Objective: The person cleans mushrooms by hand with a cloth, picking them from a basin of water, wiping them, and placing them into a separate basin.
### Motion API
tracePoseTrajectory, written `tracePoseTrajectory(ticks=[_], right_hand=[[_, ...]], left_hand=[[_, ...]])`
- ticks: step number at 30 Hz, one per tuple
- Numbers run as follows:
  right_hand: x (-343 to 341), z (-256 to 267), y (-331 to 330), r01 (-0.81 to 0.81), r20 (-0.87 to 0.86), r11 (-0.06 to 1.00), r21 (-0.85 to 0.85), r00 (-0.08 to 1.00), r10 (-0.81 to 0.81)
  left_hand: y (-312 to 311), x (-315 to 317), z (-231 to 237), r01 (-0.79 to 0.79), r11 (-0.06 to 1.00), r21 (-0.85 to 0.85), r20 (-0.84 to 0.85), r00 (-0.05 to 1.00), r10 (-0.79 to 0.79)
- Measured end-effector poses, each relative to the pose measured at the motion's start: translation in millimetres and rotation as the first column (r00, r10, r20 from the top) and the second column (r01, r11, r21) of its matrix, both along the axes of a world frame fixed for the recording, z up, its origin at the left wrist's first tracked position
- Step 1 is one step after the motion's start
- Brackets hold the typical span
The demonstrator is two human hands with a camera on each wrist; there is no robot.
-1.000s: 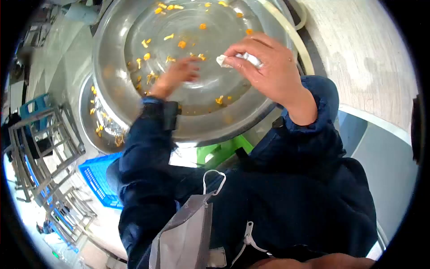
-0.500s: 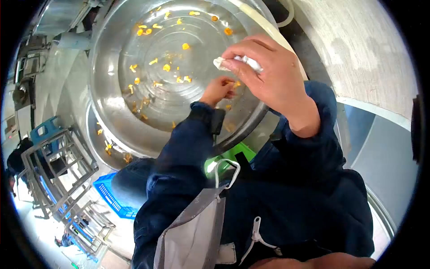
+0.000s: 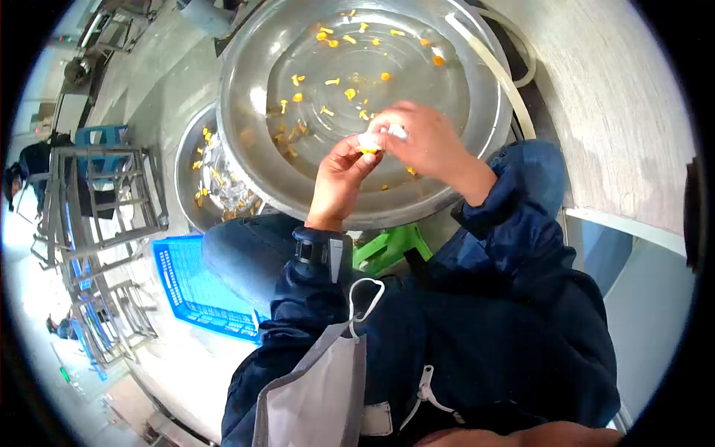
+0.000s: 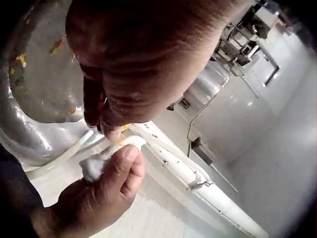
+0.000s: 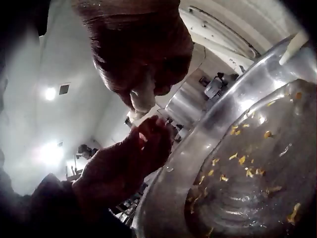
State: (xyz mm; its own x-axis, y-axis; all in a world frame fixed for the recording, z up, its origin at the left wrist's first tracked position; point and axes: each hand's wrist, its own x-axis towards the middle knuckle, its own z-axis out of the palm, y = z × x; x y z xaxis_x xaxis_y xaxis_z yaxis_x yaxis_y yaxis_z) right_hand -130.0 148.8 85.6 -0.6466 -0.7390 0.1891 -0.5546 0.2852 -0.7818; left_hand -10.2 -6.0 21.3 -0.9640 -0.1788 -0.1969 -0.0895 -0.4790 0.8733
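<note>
One yellow mushroom (image 3: 368, 150), long axis unclear, is pinched in the left hand (image 3: 337, 182), against the white cloth (image 3: 398, 132) gripped opposite by the right hand (image 3: 432, 145).

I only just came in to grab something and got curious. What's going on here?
A person is working over a large metal basin. Their left hand pinches a small yellow piece, and their right hand holds a white wad, perhaps cloth, close up against it. More yellow bits lie scattered in that basin, and others are in a smaller metal basin beside it. What the wad is for, I can't tell.
</note>
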Motion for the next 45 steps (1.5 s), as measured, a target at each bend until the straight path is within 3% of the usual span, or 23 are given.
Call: tracePoseTrajectory(ticks=[3, 7, 8, 11, 12, 15, 19, 20, 23, 27, 31, 38, 41, 42, 45], right_hand=[[11.7, 2.4, -6.9, -0.062, -0.003, 0.998, -0.010, 0.998, 0.062], [9.3, -1.2, -7.1, 0.084, -0.084, 0.996, 0.042, 0.993, -0.080], [10.7, -1.7, -6.5, -0.002, -0.146, 0.999, -0.049, 0.989, -0.005], [15.1, -8.2, -7.0, -0.001, -0.318, 0.998, -0.069, 0.948, -0.021], [12.3, 0.0, -4.9, 0.001, -0.247, 0.999, 0.035, 0.969, 0.008], [4.0, -1.1, -1.2, -0.076, -0.280, 0.996, -0.044, 0.958, 0.060], [2.5, -4.6, -2.4, -0.058, -0.359, 0.995, 0.078, 0.930, 0.082], [-2.3, -7.0, -1.7, -0.034, -0.457, 0.999, 0.023, 0.889, 0.040], [0.4, -8.0, -2.4, -0.191, -0.455, 0.982, 0.008, 0.874, 0.174], [-3.3, -6.8, -4.2, -0.031, -0.492, 0.992, 0.125, 0.866, 0.089], [0.2, -12.4, -8.2, -0.147, -0.483, 0.989, 0.015, 0.865, 0.136], [-4.3, -21.2, -11.3, -0.107, -0.454, 0.994, 0.015, 0.885, 0.102], [-16.4, -22.5, -8.6, 0.092, -0.400, 0.994, 0.052, 0.915, -0.063], [-17.6, -16.1, -7.1, 0.112, -0.194, 0.985, 0.129, 0.977, -0.086], [-12.2, -18.3, -9.9, 0.091, -0.025, 0.995, 0.035, 0.996, -0.090]], left_hand=[[-4.4, 5.1, 0.3, -0.040, 0.998, -0.038, -0.041, 0.998, 0.039], [-3.4, 10.0, 1.0, -0.070, 0.991, -0.111, -0.083, 0.995, 0.061], [-2.3, 9.6, 1.7, -0.077, 0.990, -0.122, -0.094, 0.993, 0.066], [-0.4, 8.1, 3.7, -0.088, 0.983, -0.163, -0.092, 0.993, 0.074], [-0.8, 8.7, -0.6, -0.093, 0.982, -0.165, -0.087, 0.993, 0.079], [0.2, 6.2, 3.6, -0.106, 0.980, -0.167, -0.042, 0.994, 0.100], [-0.5, 4.2, 0.1, -0.107, 0.972, -0.211, -0.047, 0.994, 0.100], [-0.7, 3.1, -1.0, -0.112, 0.971, -0.210, -0.045, 0.993, 0.105], [-2.2, 1.4, -1.4, -0.108, 0.969, -0.220, -0.020, 0.994, 0.106], [-4.3, 0.8, -4.4, -0.108, 0.976, -0.188, -0.001, 0.994, 0.110], [-5.3, -0.6, -7.0, -0.113, 0.974, -0.197, -0.036, 0.993, 0.108], [-6.9, -0.2, -9.0, -0.100, 0.986, -0.134, -0.043, 0.995, 0.095], [-7.9, -1.5, -12.9, -0.167, 0.986, -0.025, -0.003, 0.986, 0.167], [-5.0, -2.7, -9.2, -0.233, 0.972, 0.007, 0.023, 0.972, 0.233], [-9.3, -2.6, -16.7, -0.275, 0.953, 0.128, 0.085, 0.960, 0.266]])
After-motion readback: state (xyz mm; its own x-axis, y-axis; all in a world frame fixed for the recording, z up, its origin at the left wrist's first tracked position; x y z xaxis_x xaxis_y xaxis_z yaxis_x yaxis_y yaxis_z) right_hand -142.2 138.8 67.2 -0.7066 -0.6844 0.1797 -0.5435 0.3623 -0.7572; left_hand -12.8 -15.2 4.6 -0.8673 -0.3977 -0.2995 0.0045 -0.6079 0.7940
